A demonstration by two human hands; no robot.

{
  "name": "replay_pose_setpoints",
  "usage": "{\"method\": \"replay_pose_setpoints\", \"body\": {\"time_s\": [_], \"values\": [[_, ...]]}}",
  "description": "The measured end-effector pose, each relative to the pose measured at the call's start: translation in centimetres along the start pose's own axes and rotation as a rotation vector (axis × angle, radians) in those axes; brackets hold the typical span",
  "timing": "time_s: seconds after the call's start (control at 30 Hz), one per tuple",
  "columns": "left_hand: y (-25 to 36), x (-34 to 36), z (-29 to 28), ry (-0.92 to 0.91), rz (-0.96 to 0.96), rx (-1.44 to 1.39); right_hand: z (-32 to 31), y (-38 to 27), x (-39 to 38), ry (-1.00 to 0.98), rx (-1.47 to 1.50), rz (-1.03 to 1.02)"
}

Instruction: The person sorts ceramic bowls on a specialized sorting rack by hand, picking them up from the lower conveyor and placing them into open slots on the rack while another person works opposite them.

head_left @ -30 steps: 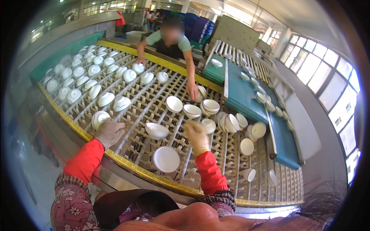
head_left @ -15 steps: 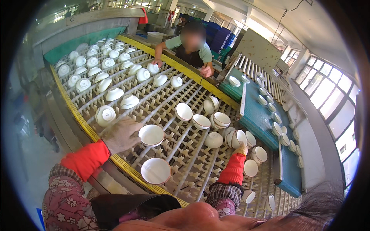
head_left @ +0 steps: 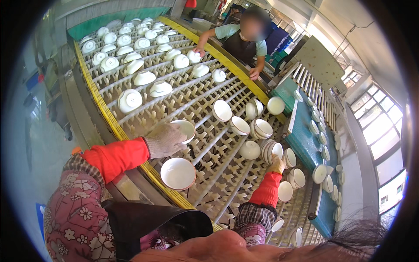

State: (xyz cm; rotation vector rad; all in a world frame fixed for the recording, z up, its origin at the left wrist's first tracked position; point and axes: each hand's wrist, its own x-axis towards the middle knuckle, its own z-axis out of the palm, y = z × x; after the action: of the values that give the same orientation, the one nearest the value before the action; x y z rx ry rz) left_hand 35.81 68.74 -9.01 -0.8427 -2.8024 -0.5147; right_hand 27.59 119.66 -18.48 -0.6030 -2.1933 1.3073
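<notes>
My left hand (head_left: 163,140), in a pale knit glove and red cuff, reaches over the slatted rack conveyor with fingers stretched out, nothing visibly gripped. Just behind it a white bowl (head_left: 187,129) stands mouth up, partly hidden by the hand. Closer to me is a larger-looking white bowl (head_left: 178,173) with a brown rim, also mouth up. On the right, my gloved right hand (head_left: 276,165) is closed on the near edge of a tilted stack of bowls (head_left: 269,149); its fingertips are partly hidden. An upside-down bowl (head_left: 250,150) lies left of that stack.
Upside-down bowls (head_left: 130,101) cover the conveyor's far left. Yellow guards (head_left: 174,197) edge both sides. Across it, a person (head_left: 242,43) touches a bowl (head_left: 194,56). To the right runs a blue-green belt (head_left: 301,135) carrying several bowls. More bowls (head_left: 297,178) sit by my right hand.
My left hand has shifted right, from beside the bowl to in front of it. My right hand stays at the stack. The view has turned, and the person's lower hand has dropped.
</notes>
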Motion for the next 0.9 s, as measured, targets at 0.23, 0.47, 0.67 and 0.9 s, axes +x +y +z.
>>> {"method": "replay_pose_setpoints", "body": {"time_s": [0.23,0.47,0.67,0.9], "values": [[-0.7,0.7,0.5,0.026,-0.256,-0.372,0.5,-4.1,-1.5,-0.298,0.679,-0.119],[-4.1,1.2,-2.3,0.208,-0.517,-1.067,5.0,-4.8,-0.7,-0.477,0.012,-0.535],[-4.1,-1.6,-6.6,0.479,-0.523,-0.716,10.4,-12.1,-12.2,-0.817,0.248,-0.309],[2.1,-5.7,-2.0,-0.253,0.351,-0.218,8.5,-19.1,-20.0,-0.717,0.115,-0.448]]}}
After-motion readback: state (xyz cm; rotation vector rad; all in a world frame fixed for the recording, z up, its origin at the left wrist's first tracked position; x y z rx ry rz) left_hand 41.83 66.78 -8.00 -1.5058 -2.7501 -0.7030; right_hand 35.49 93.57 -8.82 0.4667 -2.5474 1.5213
